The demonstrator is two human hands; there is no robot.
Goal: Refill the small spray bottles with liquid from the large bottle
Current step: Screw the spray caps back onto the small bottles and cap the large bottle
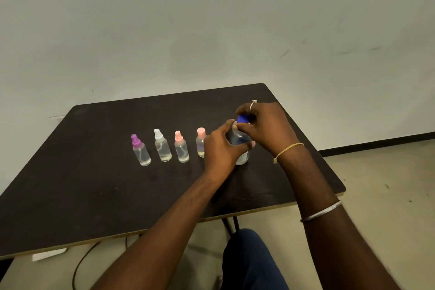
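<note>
The large clear bottle (240, 140) stands upright on the dark table (98, 186), right of a row of small spray bottles. My left hand (221, 148) grips its body from the left. My right hand (264, 125) pinches its blue cap (242, 119) from above. The small bottles hold a little clear liquid: one with a purple top (140, 150), one with a white top (162, 145), one with a pink sprayer (181, 146), and one with a pink cap (200, 142) partly hidden behind my left hand.
The table's right edge (339, 183) lies close beyond my right forearm, and its near edge runs above my knee (249, 259). A plain wall stands behind the table. Cables (81, 263) and a white strip lie on the floor beneath the front left.
</note>
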